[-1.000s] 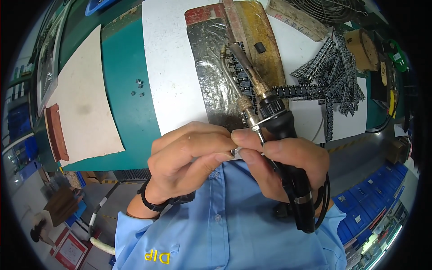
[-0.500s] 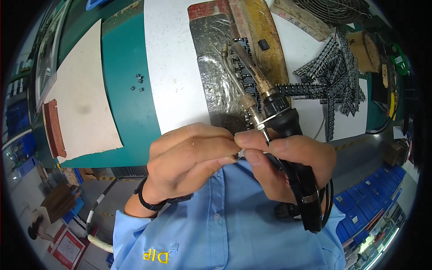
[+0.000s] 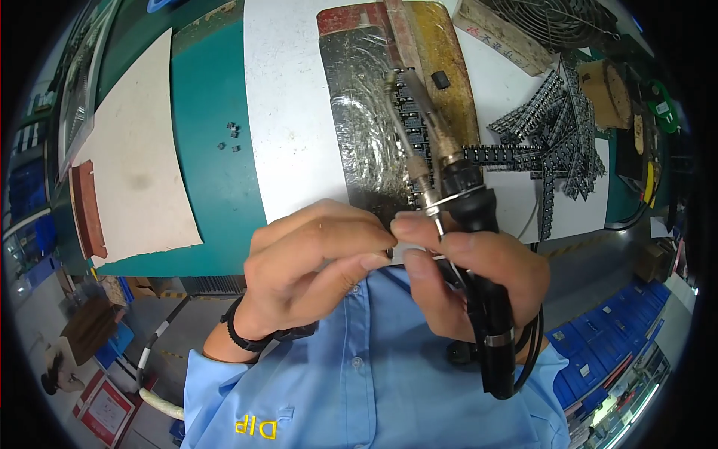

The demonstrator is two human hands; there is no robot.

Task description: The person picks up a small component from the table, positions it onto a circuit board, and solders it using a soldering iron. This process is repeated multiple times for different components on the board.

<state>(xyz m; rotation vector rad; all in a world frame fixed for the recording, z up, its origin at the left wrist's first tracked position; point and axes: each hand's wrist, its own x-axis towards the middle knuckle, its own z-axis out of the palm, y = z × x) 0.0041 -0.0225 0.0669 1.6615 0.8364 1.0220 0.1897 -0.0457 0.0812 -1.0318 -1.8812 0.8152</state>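
Close against our chest, above the blue shirt (image 3: pixel 374 374), we hold both hands together over the bench edge. Our right hand (image 3: pixel 471 277) is wrapped tight around the black handle of a soldering iron (image 3: pixel 467 206), w/ its metal barrel pointing away from us over the foil-covered pad (image 3: pixel 366 127). Our left hand (image 3: pixel 314 269) has thumb & forefinger pressed together, meeting the right thumb at a very small part (image 3: pixel 394 238) — it's mostly hidden by the fingertips, so we can't tell what it is. Both grips are closed: right clamped on the iron, left pinched at that tiny piece.

Handling, as we judge it: the iron is rigid, light enough for one hand, cable trailing down from the butt end; hold only on the black grip, since the metal front is prob hot. The pinched bit looks tiny & light, easy to drop or flick away, so a fingertip pinch is the only hold, w/ gentle pressure.

Containers: no real bins on the bench surface. The foil pad carries a dark component strip (image 3: pixel 411 127) under the iron's barrel. A heap of similar black strips (image 3: pixel 553 135) lies loose to the right on the white mat (image 3: pixel 288 112). A few small dark pieces (image 3: pixel 230 138) sit loose on the green bench (image 3: pixel 217 179). Blue bins (image 3: pixel 636 329) stand below at lower right; contents not visible
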